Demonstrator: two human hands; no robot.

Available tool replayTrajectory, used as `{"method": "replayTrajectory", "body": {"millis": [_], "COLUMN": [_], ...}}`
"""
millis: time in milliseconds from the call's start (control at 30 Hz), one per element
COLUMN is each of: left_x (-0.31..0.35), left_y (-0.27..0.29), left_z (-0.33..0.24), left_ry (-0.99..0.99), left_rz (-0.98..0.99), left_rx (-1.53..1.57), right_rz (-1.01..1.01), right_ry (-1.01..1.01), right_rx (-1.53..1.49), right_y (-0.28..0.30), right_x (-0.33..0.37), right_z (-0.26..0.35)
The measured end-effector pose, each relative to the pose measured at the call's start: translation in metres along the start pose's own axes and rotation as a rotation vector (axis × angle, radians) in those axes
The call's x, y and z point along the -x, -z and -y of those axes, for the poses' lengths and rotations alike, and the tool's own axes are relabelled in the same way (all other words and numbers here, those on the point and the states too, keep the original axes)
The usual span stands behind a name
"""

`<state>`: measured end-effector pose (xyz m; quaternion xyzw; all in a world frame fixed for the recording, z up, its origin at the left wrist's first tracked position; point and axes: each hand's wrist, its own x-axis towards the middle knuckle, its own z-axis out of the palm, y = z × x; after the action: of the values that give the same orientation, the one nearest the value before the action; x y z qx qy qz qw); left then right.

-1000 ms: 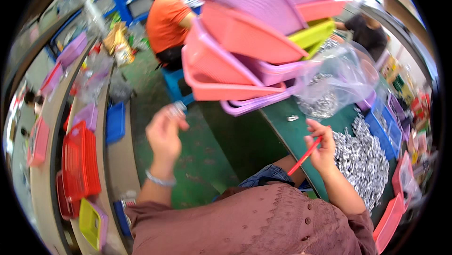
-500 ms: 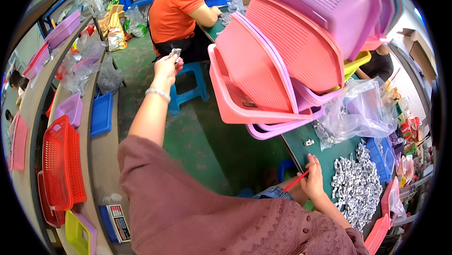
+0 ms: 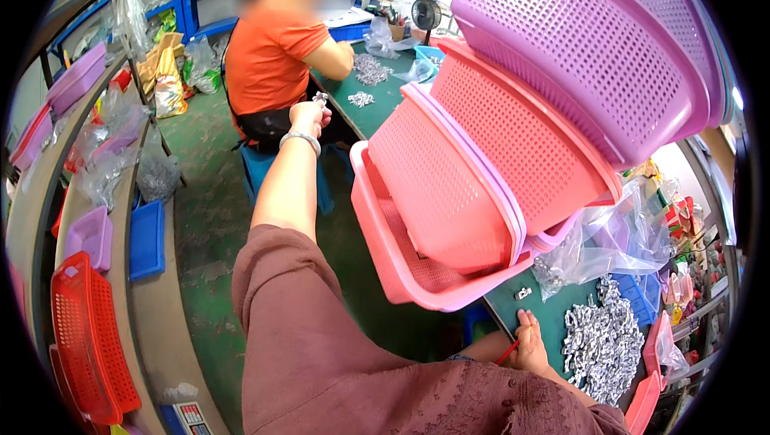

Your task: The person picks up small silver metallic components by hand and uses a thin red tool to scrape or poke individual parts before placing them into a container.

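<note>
My left hand [image 3: 308, 119] reaches far forward at the end of an outstretched arm, its fingers pinched on a small silver metal part [image 3: 321, 98]. It is close to the lower back of a seated person in an orange shirt [image 3: 269, 66]. My right hand [image 3: 531, 345] is low beside the green table's edge, holding a thin red stick [image 3: 508, 352] against the palm. A single silver metal part [image 3: 523, 294] lies just beyond its fingertips. To the right of that hand spreads a large heap of similar silver parts [image 3: 601, 347].
Stacked pink baskets [image 3: 457, 186] and purple baskets [image 3: 577, 50] rise between my arms, hiding much of the table. A clear plastic bag [image 3: 609, 230] lies behind the heap. Shelving with a red basket [image 3: 88, 339] and a blue tray [image 3: 147, 238] runs along the left.
My view has shifted, showing more of the far table with small silver piles and a fan. My left hand, still pinching the metal part, now appears nearer the seated person.
</note>
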<state>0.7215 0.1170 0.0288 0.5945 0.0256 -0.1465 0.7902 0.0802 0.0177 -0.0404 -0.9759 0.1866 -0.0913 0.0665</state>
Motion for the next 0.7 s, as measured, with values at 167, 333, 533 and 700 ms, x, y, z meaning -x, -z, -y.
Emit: {"method": "replayTrajectory", "body": {"millis": [167,333,533,700], "left_x": [-0.023,-0.038,-0.056,-0.07], "left_y": [-0.031,-0.05,-0.065,-0.075], "left_z": [0.0,-0.003,0.004,0.016], "left_ry": [0.049,0.161,0.252,0.286], "left_rz": [0.076,0.192,0.272,0.255], "left_rx": [0.051,0.123,0.143,0.235], "right_rz": [-0.028,-0.031,0.006,0.034], "right_ry": [0.065,0.052,0.021,0.009], "right_rx": [0.114,0.13,0.107,0.101], "right_y": [-0.004,-0.01,-0.008,-0.003], "right_x": [-0.001,0.0,0.0,-0.001], "right_z": [-0.005,-0.008,-0.007,-0.003]}}
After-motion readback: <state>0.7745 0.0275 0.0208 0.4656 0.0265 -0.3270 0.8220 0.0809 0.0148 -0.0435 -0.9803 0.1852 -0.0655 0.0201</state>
